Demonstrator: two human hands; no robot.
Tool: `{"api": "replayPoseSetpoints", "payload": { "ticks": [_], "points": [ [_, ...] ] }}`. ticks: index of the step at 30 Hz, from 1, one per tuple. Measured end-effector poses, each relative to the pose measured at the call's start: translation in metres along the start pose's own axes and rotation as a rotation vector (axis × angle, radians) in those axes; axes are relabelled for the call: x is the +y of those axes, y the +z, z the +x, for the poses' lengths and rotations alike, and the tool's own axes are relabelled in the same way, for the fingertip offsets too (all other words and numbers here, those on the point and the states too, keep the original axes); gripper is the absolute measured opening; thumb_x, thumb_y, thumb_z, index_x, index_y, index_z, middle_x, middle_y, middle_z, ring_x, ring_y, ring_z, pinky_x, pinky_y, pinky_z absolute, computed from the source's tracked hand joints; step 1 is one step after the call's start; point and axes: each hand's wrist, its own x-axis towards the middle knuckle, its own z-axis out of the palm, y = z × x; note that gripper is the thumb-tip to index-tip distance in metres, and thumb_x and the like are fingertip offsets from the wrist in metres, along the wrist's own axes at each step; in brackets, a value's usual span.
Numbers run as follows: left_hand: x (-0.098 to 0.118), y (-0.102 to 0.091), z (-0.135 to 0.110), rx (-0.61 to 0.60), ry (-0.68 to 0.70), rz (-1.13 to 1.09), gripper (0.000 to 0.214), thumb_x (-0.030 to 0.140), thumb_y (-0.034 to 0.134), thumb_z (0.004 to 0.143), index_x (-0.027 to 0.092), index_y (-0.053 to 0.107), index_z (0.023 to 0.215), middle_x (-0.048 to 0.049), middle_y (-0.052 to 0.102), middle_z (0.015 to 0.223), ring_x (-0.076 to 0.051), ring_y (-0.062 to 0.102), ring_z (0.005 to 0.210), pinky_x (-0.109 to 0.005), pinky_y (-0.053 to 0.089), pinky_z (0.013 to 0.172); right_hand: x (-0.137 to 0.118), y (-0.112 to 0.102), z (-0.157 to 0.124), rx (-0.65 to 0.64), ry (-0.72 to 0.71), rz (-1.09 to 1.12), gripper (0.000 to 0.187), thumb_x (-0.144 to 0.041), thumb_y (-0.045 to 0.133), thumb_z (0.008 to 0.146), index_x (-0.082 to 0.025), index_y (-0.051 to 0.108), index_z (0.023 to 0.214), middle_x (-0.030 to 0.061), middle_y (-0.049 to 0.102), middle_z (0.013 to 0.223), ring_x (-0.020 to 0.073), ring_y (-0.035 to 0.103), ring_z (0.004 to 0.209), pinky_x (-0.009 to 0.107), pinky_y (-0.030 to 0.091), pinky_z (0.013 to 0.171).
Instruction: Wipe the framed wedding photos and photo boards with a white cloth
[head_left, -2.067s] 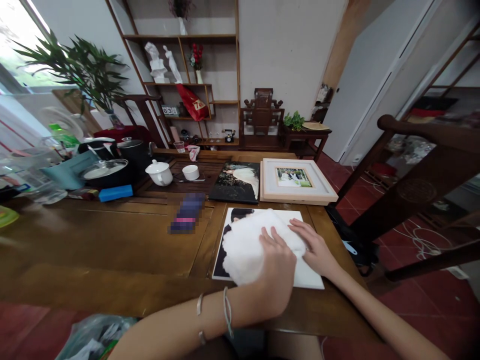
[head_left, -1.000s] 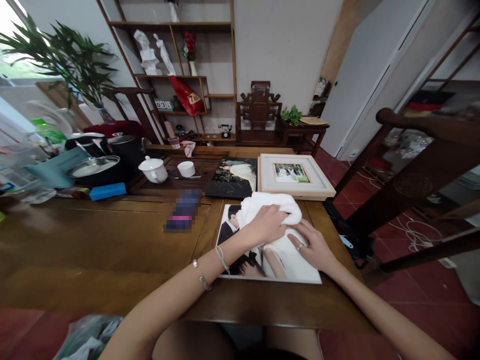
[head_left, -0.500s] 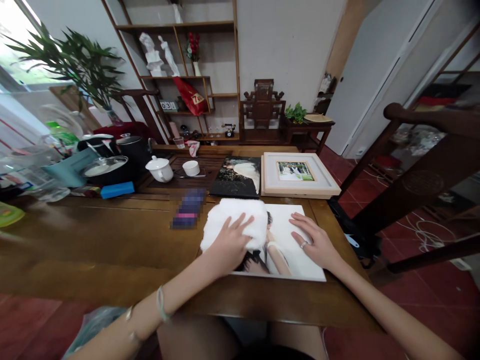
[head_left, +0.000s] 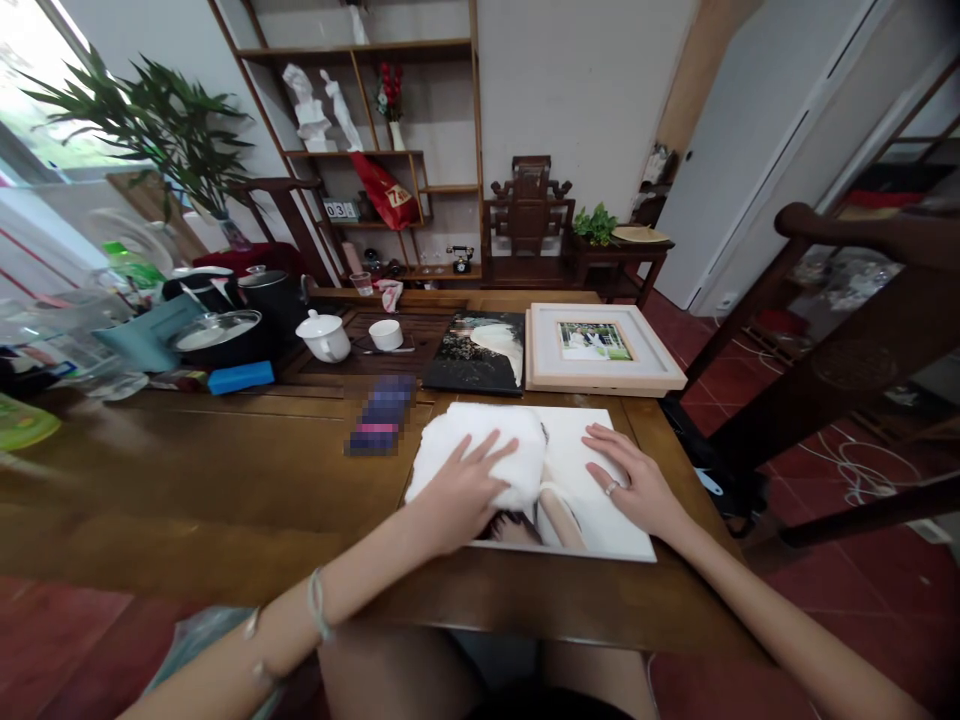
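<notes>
Our left hand [head_left: 471,492] is flat, fingers apart, on one white cloth [head_left: 446,438] over the left of one photo print [head_left: 571,445] (looks longer left-to-right), our right hand [head_left: 636,482] rests just as loose on the print's right side, and one dark print [head_left: 476,358] plus one framed photo [head_left: 596,342] sit beyond, far side.

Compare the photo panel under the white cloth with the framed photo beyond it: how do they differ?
The photo panel is partly covered by the white cloth; the framed photo is uncovered.

The photo panel's image runs to its edges, whereas the framed photo's small image sits inside a wide pale border.

The right hand rests on the photo panel; neither hand touches the framed photo.

Both lie face up.
</notes>
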Motion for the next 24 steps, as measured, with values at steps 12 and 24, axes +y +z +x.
{"api": "replayPoseSetpoints", "payload": {
  "ticks": [12,24],
  "points": [
    [-0.028,0.007,0.037,0.106,-0.013,0.106,0.029,0.028,0.052,0.088,0.019,0.067,0.111,-0.0088,0.033,0.151,-0.034,0.024,0.140,-0.056,0.023,0.111,-0.001,0.000,0.000,0.004,-0.014,0.005,0.030,-0.030,0.055,0.087,-0.024,0.063,0.116,0.0105,0.059,0.129,0.0262,0.052,0.124,0.048,0.042,0.104],
    [0.050,0.021,-0.035,0.072,0.217,-0.019,0.031,0.032,0.063,0.080,0.020,0.069,0.107,-0.0107,0.021,0.155,-0.040,0.016,0.141,-0.052,0.023,0.113,-0.002,0.001,0.000,0.004,-0.004,-0.004,0.031,-0.031,0.055,0.088,-0.025,0.063,0.117,0.0098,0.059,0.128,0.0264,0.053,0.123,0.049,0.043,0.104]
  ]
}}
